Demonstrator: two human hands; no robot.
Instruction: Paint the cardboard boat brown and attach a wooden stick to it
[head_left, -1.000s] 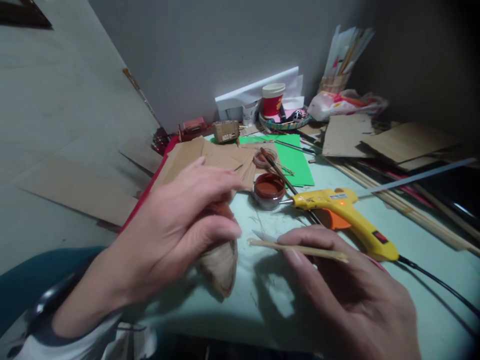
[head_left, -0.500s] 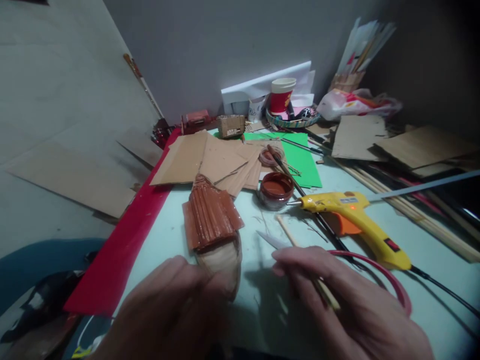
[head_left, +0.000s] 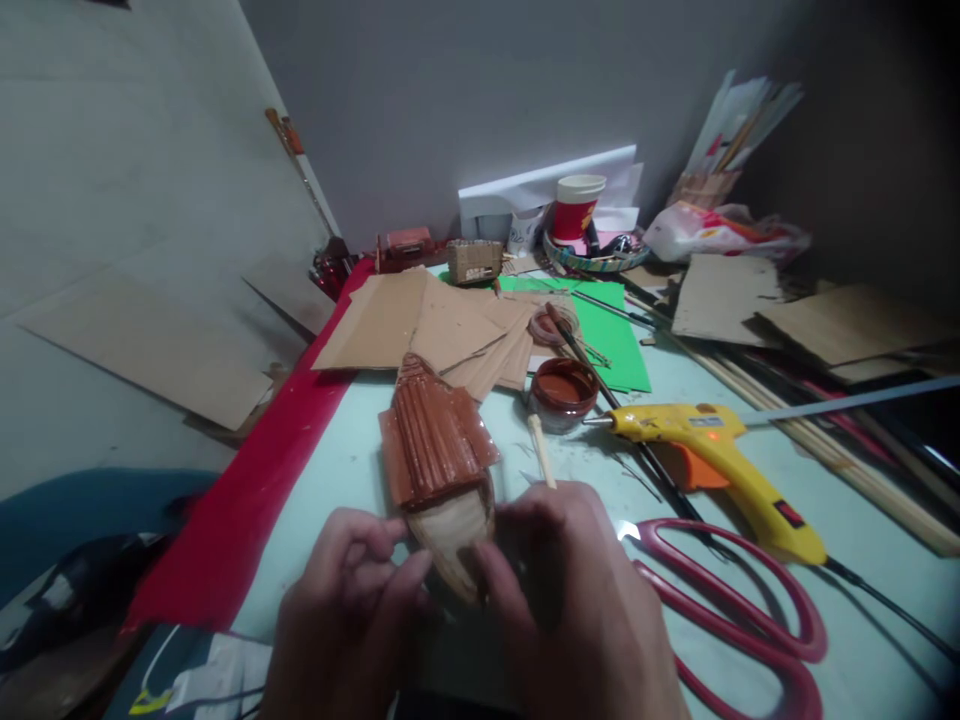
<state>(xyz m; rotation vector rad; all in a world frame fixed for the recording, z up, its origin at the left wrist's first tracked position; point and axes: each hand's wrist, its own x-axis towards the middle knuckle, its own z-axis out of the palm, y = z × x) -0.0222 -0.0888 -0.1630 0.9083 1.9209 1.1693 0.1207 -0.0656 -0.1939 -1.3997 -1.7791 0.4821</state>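
Note:
A small handmade model boat (head_left: 450,525), with a pale hull and a glossy brown ribbed roof (head_left: 435,440), rests near the front of the table. My left hand (head_left: 360,580) pinches the hull's left edge between curled fingers and thumb. On the other side, my right hand (head_left: 577,580) grips the hull with thumb and fingers. A thin pale stick (head_left: 540,450) pokes out beyond the right hand; whether my fingers hold it is hidden. Beside that hand lie red-handled scissors (head_left: 750,640), their blades mostly covered by it.
A yellow glue gun (head_left: 712,440) with a lit orange light lies at right. Past the boat stands an open jar of brown paint (head_left: 564,395) near a dark brush (head_left: 581,345). Cardboard sheets (head_left: 382,320), green paper (head_left: 611,340) and long wooden sticks (head_left: 802,420) cover the back and right.
My right hand has moved left from above the scissors to the hull, uncovering the red handles. The stick's visible end has shifted left. My left hand has drawn back along the hull's left side.

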